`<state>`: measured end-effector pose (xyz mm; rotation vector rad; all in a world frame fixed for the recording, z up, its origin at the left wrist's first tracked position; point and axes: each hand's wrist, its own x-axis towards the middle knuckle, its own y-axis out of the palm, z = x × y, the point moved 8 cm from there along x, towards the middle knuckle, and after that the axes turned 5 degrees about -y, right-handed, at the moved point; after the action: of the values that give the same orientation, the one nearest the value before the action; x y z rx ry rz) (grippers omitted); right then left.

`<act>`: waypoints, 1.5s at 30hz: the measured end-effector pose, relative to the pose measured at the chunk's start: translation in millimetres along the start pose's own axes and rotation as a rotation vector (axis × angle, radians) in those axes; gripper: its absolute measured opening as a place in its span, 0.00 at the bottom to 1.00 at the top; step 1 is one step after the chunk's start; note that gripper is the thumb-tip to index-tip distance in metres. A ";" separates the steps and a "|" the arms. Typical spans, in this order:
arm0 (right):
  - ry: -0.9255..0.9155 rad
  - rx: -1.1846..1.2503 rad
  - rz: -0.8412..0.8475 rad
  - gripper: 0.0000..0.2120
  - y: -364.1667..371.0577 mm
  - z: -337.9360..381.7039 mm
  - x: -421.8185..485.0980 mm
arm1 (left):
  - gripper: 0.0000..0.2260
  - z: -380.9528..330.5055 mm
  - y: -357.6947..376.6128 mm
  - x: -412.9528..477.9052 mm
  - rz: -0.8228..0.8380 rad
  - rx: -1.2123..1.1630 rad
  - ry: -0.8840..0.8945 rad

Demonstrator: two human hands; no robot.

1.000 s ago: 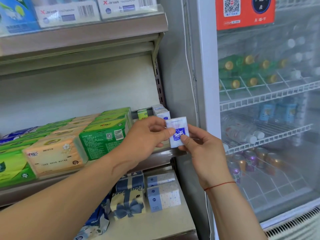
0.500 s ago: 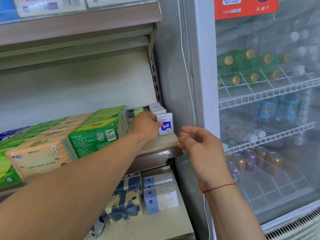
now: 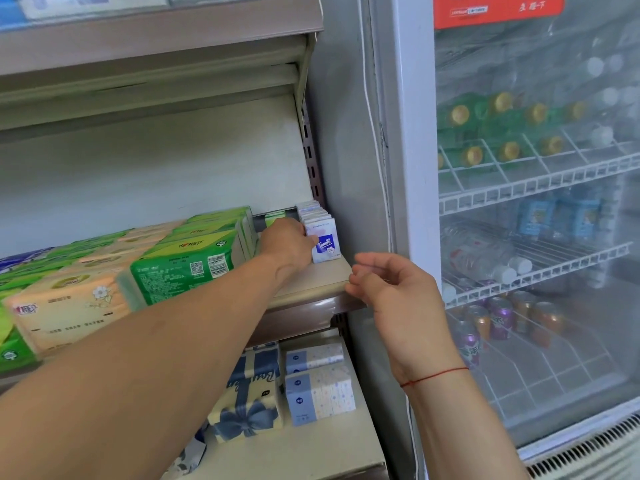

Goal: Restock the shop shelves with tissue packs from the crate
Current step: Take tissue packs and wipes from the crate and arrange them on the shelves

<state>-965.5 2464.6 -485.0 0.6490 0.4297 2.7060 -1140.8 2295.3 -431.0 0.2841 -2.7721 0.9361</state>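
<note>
Far left, middle shelf (image 3: 322,275): peach tissue pack (image 3: 65,306) at the front edge, green tissue packs (image 3: 183,261) just beside it on the right, more rows behind, blurred. Left arm reaches across in front of them. Left hand (image 3: 289,242) at the shelf's right end, fingers curled, thumb against the front of a small Tempo pack (image 3: 327,242), gripping it. Pack stands upright on the shelf, at the front of a row of small packs (image 3: 313,213) running back to the wall. Lower shelf: bow-print pack (image 3: 249,403), blue-and-white packs (image 3: 318,386) stacked beside it. Right hand (image 3: 391,289) in front of the shelf's right corner, fingers loosely curled, holding nothing; red string (image 3: 436,375) round the wrist. Far right: glass-door cooler (image 3: 408,168), green bottles (image 3: 498,126) on an upper rack, cans (image 3: 502,320) lower.
</note>
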 end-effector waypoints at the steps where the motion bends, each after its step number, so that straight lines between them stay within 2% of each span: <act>1: 0.002 0.000 0.001 0.10 0.2 -0.3 -0.3 | 0.10 -0.6 0.8 -0.1 0.005 0.008 0.006; 3: 0.009 -0.002 -0.002 0.10 -0.4 -1.2 -0.6 | 0.07 -3.1 2.3 -2.8 -0.002 -0.012 0.019; 7: 0.013 -0.006 -0.005 0.10 -2.0 -1.1 0.5 | 0.12 -4.1 2.5 -4.7 -0.018 0.000 0.027; 14: 0.024 -0.002 -0.005 0.11 -6.3 1.4 3.4 | 0.10 -12.3 -10.4 -25.9 0.012 -0.036 -0.011; 17: 0.008 -0.019 0.027 0.12 -0.8 12.9 -2.8 | 0.11 -25.2 -33.5 -52.3 0.006 -0.092 0.049; 21: -0.032 -0.052 0.092 0.10 16.4 34.4 -23.6 | 0.05 -33.8 -75.4 -110.6 0.018 -0.248 0.115; 24: -0.031 -0.069 0.184 0.07 40.1 42.1 -52.1 | 0.05 -17.3 -113.0 -156.2 0.032 -0.230 0.146; 29: 0.047 -0.113 0.338 0.08 84.0 18.1 -115.6 | 0.03 53.4 -171.2 -224.4 0.035 -0.178 0.110; 31: 0.081 -0.214 0.428 0.07 108.2 -0.2 -142.9 | 0.02 90.0 -195.7 -251.4 0.011 -0.132 0.093; 35: 0.113 -0.469 0.637 0.07 148.2 -47.8 -205.4 | 0.02 190.1 -222.0 -300.2 -0.005 -0.083 -0.048; 39: 0.206 -0.724 0.784 0.05 155.3 -115.2 -266.5 | 0.02 296.9 -208.3 -346.8 0.043 -0.036 -0.214; 45: 0.412 -1.006 1.020 0.07 133.2 -233.4 -350.6 | 0.05 439.7 -148.6 -411.1 0.228 0.088 -0.458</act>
<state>-813.6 2163.1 -769.9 -0.0563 -1.4954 3.3146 -765.6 1957.3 -790.8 0.2211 -3.2387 1.1764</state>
